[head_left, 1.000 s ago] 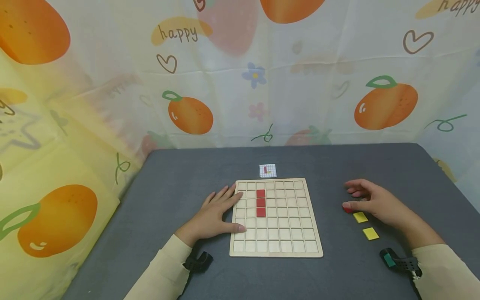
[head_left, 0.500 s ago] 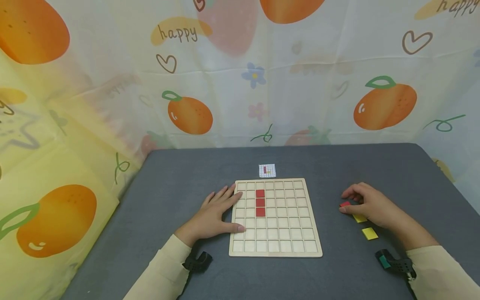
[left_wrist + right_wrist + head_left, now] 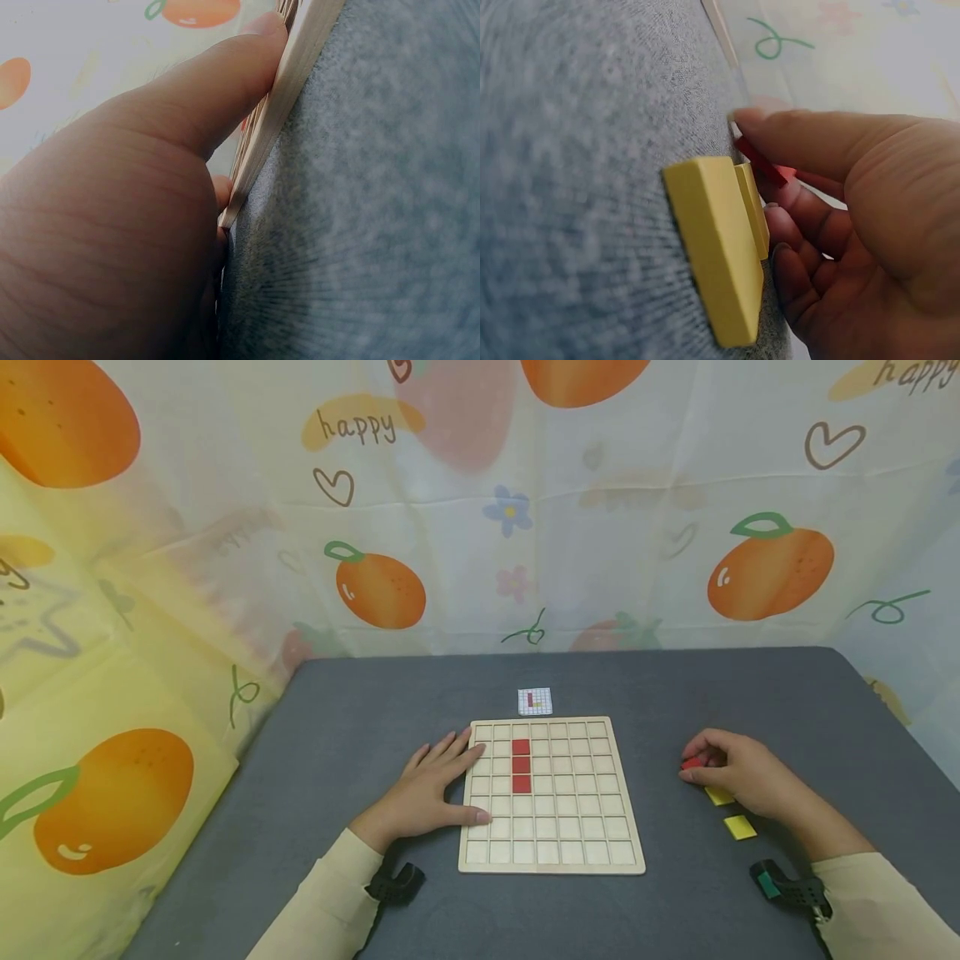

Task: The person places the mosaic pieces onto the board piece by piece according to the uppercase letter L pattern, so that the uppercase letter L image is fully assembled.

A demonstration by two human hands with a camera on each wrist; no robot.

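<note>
A wooden grid board [image 3: 588, 864] lies on the grey table, with three red square tiles [image 3: 521, 765] in one column of its cells. Over the board's left edge rests my left hand [image 3: 423, 797], fingers spread and thumb on the rim; the left wrist view shows the thumb [image 3: 217, 86] lying on the wooden edge. To the right of the board, my right hand [image 3: 746, 772] pinches a red tile [image 3: 692, 762] between thumb and fingers. In the right wrist view that red tile [image 3: 761, 161] is tilted. Two yellow tiles lie beside this hand, the nearer one [image 3: 740, 827] fully visible, the other [image 3: 720, 796] partly covered.
A small printed card [image 3: 535, 701] with a grid pattern lies just behind the board. Behind the table [image 3: 375, 693] hangs a curtain [image 3: 600, 527] printed with oranges. Each wrist wears a black strap [image 3: 795, 889].
My right hand has moved slightly left and its fingers have closed on the red tile, lifting and tilting it. My left hand and the board stay in place.
</note>
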